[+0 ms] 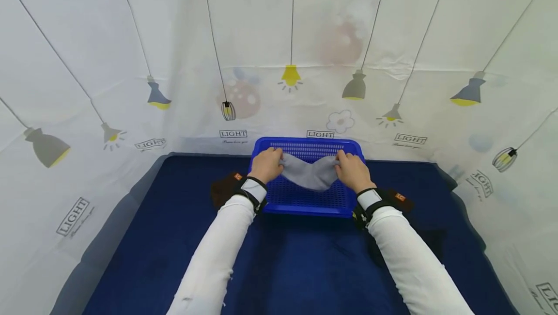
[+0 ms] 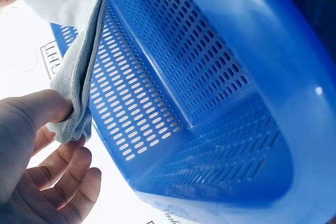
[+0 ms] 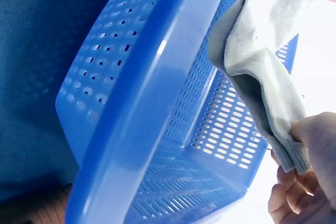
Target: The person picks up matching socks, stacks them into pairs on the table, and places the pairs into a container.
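Observation:
A light grey sock [image 1: 310,173] is stretched sideways over the blue plastic basket [image 1: 305,209], sagging in the middle. My left hand [image 1: 267,165] pinches one end of it between thumb and fingers. At the other end, my right hand [image 1: 352,172] grips the fabric the same way. From the left wrist, the sock [image 2: 79,72] shows a folded edge running down to the thumb. In the right wrist view the sock [image 3: 257,51] bends near its middle, and two layers of ribbed edge stick out below the thumb. Slotted walls and floor of the basket [image 3: 142,103] show beneath.
A brown cloth item [image 1: 223,190] with an orange tag lies left of the basket, and another brown item [image 1: 400,200] lies to its right. Dark fabric [image 1: 433,242] rests by the right forearm. Behind the blue surface [image 1: 183,257] hangs a lamp-printed white curtain [image 1: 270,24].

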A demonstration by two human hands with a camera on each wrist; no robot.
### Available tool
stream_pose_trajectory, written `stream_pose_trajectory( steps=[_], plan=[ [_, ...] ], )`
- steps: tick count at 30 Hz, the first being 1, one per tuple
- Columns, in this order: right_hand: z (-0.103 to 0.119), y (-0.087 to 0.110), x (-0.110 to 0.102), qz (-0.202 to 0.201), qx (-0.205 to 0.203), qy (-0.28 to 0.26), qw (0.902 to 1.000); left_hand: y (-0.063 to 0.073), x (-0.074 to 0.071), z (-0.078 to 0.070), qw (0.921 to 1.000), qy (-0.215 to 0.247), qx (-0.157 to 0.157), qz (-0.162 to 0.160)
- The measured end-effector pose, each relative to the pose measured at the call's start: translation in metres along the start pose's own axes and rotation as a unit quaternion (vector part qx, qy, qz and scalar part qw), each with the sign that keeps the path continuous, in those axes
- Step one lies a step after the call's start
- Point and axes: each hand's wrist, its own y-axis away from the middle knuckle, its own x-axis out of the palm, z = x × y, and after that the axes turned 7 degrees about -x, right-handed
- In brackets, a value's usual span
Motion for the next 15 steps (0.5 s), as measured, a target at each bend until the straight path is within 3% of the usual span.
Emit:
stream_pose_trajectory(
  steps=[15],
  plan=[
    [0.001,-0.001,0.018,0.079,0.062,-0.032,0.9945,-0.011,0.019,-0.004,0.9988,-0.034,-0.014,0.034]
  ],
)
